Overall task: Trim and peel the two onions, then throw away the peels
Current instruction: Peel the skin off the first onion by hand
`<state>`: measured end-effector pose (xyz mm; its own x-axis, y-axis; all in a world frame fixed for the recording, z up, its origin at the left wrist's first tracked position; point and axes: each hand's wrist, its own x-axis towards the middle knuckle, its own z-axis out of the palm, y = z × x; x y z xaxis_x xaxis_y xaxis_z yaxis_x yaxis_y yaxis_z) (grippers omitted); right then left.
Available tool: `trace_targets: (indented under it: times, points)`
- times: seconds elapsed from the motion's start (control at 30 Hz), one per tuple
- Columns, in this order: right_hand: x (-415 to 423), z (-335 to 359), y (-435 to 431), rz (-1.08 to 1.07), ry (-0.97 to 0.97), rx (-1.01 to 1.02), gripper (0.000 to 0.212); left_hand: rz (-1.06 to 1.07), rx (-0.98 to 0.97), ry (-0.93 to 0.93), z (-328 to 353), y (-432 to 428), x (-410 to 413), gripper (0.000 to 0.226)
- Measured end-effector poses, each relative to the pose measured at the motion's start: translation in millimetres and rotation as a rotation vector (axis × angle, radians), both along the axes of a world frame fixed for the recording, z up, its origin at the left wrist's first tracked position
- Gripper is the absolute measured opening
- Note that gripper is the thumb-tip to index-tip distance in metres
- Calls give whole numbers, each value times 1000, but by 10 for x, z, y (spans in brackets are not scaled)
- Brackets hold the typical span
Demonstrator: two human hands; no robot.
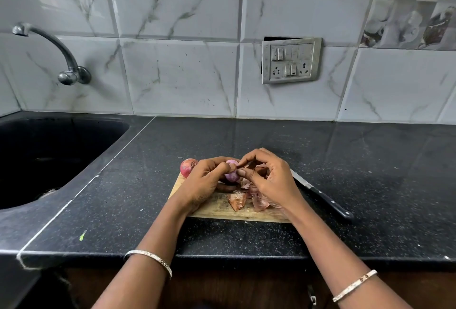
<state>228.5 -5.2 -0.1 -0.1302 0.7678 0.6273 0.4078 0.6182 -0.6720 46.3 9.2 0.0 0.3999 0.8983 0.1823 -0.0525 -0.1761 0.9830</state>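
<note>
Your left hand (pixel 207 180) grips the part-peeled onion (pixel 232 174) over the board (pixel 217 207) from 9 o'clock, your right hand (pixel 269 180) pinches skin at its 3 o'clock side, so pull rightward; the second onion (pixel 188 167) sits at the board's 10 o'clock corner.

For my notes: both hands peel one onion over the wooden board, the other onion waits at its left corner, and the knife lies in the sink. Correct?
One thing is wrong: in the head view the knife lies on the counter, right of the wooden board, not in the sink. The rest is correct.
</note>
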Motion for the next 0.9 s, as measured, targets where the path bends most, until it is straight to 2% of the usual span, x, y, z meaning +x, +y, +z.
trace_targets:
  times: [0.37, 0.53, 0.67, 0.9]
  points:
    - [34, -32, 73, 123, 62, -181, 16, -26, -61, -20, 25, -14, 23, 28]
    - [41, -35, 46, 154, 116, -255, 8, -18, -56, 6, -4, 15, 13, 31]
    - [40, -25, 29, 174, 134, -275, 3, -23, -52, 18, -16, 32, 14, 31]
    - [36, -8, -2, 186, 180, -314, 6, -16, -38, -2, -18, 34, 20, 28]
